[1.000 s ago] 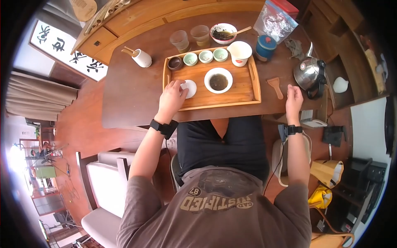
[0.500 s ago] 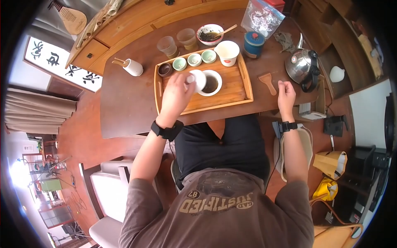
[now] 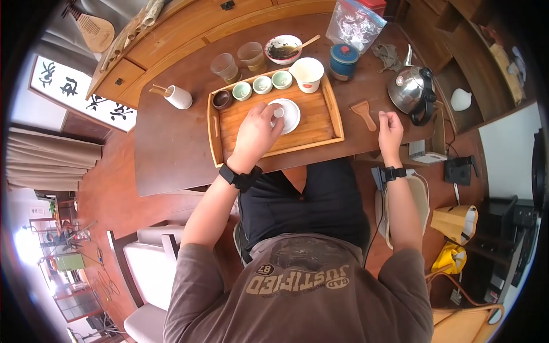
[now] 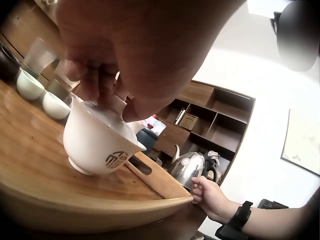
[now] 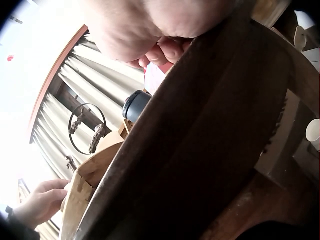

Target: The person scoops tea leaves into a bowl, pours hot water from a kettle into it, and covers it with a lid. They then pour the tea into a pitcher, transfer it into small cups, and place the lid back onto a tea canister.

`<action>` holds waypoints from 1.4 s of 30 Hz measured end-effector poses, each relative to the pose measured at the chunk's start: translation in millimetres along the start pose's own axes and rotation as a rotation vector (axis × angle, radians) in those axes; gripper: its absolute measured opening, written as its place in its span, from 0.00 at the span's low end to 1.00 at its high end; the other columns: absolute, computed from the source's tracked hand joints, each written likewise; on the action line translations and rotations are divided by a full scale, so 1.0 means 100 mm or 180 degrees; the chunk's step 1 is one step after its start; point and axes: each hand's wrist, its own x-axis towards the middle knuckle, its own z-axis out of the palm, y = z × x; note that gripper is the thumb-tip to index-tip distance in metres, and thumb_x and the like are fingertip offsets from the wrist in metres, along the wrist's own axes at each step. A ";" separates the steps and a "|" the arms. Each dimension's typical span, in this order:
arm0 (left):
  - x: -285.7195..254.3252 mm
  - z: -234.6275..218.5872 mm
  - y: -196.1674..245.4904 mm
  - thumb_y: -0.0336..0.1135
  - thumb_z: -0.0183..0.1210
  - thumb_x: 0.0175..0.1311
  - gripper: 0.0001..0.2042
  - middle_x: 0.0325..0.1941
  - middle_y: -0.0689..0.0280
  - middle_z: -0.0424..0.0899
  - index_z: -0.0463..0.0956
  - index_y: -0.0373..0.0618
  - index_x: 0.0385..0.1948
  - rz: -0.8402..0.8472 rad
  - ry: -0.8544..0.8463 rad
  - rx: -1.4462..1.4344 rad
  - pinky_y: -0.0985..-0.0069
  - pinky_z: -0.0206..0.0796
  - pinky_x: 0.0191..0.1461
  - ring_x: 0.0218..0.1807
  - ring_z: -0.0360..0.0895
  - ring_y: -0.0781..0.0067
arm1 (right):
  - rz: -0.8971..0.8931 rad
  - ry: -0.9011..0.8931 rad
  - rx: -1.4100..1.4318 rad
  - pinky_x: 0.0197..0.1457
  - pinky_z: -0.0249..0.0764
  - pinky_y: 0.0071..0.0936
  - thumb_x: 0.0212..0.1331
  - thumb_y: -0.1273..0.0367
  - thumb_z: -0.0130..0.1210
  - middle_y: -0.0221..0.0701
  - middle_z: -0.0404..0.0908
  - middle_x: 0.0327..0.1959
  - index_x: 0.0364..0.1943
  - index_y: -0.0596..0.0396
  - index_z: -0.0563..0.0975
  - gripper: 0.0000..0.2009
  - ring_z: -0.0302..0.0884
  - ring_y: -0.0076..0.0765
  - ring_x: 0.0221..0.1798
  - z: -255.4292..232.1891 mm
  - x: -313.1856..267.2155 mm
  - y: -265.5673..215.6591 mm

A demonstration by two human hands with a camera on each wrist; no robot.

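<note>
In the head view my left hand (image 3: 254,134) pinches the knob of a white lid (image 3: 291,117). The lid lies over the mouth of a white gaiwan bowl (image 4: 92,142) with a dark printed mark and a flared rim. Fingers and thumb hide part of that rim in the left wrist view. The bowl stands on a wooden tray (image 3: 314,108). At the table's front edge my right hand (image 3: 391,134) rests with loosely curled fingers and nothing in it. A flat wooden scraper (image 3: 364,115) lies just left of it.
Along the tray's back stand a dark cup (image 3: 222,99), pale green cups (image 3: 242,90) and a white pitcher (image 3: 307,77). Behind are plastic cups (image 3: 225,68), a bowl of tea leaves (image 3: 282,48) and a blue canister (image 3: 343,60). A steel kettle (image 3: 407,91) stands right.
My left hand has lifted the lid from the tray's left side and carried it right, onto the bowl of dark tea, which it now covers. The right hand stays at the table edge.
</note>
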 end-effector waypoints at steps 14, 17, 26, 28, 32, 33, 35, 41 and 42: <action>-0.54 -0.31 -0.53 0.29 0.66 0.70 0.06 0.37 0.58 0.81 0.77 0.41 0.41 -0.0724 0.0866 -0.0234 0.61 0.73 0.50 0.43 0.79 0.56 | 0.0139 -0.0555 0.0114 0.39 0.66 0.22 0.77 0.63 0.61 0.19 0.73 0.28 0.34 0.57 0.77 0.14 0.67 0.15 0.34 -0.04 0.07 -0.28; -0.81 -0.42 -0.74 0.30 0.66 0.71 0.07 0.44 0.56 0.81 0.78 0.39 0.44 -0.0715 0.1515 -0.0197 0.61 0.70 0.54 0.47 0.77 0.56 | 0.0439 -0.1006 0.0602 0.51 0.75 0.20 0.77 0.67 0.62 0.22 0.82 0.39 0.45 0.56 0.79 0.07 0.77 0.16 0.44 0.16 -0.04 -0.86; -1.38 -0.30 -1.15 0.34 0.62 0.77 0.10 0.52 0.58 0.80 0.76 0.38 0.50 -0.1644 0.2108 -0.0765 0.63 0.67 0.60 0.53 0.75 0.59 | -0.1622 -0.2468 -0.0872 0.74 0.71 0.47 0.64 0.61 0.72 0.46 0.72 0.70 0.68 0.52 0.74 0.30 0.73 0.55 0.70 1.23 -0.46 -1.72; -1.39 -0.29 -1.22 0.34 0.62 0.78 0.10 0.52 0.57 0.80 0.76 0.38 0.49 -0.1598 0.2122 -0.0663 0.62 0.67 0.61 0.53 0.75 0.58 | -0.1720 -0.2534 -0.1103 0.75 0.69 0.55 0.62 0.57 0.73 0.48 0.68 0.73 0.70 0.53 0.73 0.34 0.70 0.63 0.73 1.43 -0.51 -1.66; -1.36 -0.25 -1.29 0.33 0.61 0.78 0.09 0.51 0.56 0.80 0.75 0.37 0.49 -0.1609 0.2138 -0.0522 0.59 0.67 0.63 0.53 0.75 0.55 | -0.1904 -0.2539 -0.1553 0.80 0.64 0.57 0.59 0.51 0.74 0.57 0.64 0.77 0.71 0.51 0.73 0.38 0.66 0.70 0.76 1.68 -0.54 -1.57; -1.35 -0.22 -1.32 0.34 0.62 0.77 0.09 0.50 0.56 0.80 0.76 0.38 0.48 -0.1586 0.2196 -0.0518 0.58 0.67 0.63 0.53 0.76 0.54 | -0.1866 -0.2530 -0.1608 0.80 0.65 0.57 0.60 0.51 0.74 0.57 0.65 0.77 0.71 0.51 0.74 0.37 0.66 0.70 0.76 1.71 -0.53 -1.56; -1.35 -0.18 -1.36 0.34 0.62 0.77 0.09 0.50 0.56 0.81 0.76 0.39 0.48 -0.1594 0.2212 -0.0522 0.58 0.67 0.64 0.53 0.76 0.54 | -0.1823 -0.2570 -0.1715 0.79 0.67 0.57 0.60 0.51 0.73 0.56 0.66 0.76 0.70 0.52 0.74 0.37 0.67 0.70 0.75 1.74 -0.53 -1.55; -1.37 -0.14 -1.34 0.35 0.63 0.75 0.09 0.49 0.58 0.83 0.77 0.42 0.49 -0.1503 0.2251 -0.0225 0.58 0.66 0.63 0.54 0.78 0.54 | -0.1870 -0.2694 -0.1859 0.75 0.74 0.53 0.60 0.52 0.73 0.53 0.68 0.76 0.68 0.52 0.76 0.35 0.70 0.65 0.74 1.71 -0.52 -1.67; -1.37 -0.15 -1.34 0.35 0.63 0.75 0.09 0.49 0.58 0.83 0.77 0.42 0.49 -0.1544 0.2263 -0.0235 0.58 0.66 0.63 0.54 0.78 0.54 | -0.1865 -0.2686 -0.1833 0.75 0.73 0.52 0.60 0.53 0.73 0.51 0.69 0.74 0.68 0.52 0.76 0.35 0.71 0.64 0.74 1.71 -0.50 -1.67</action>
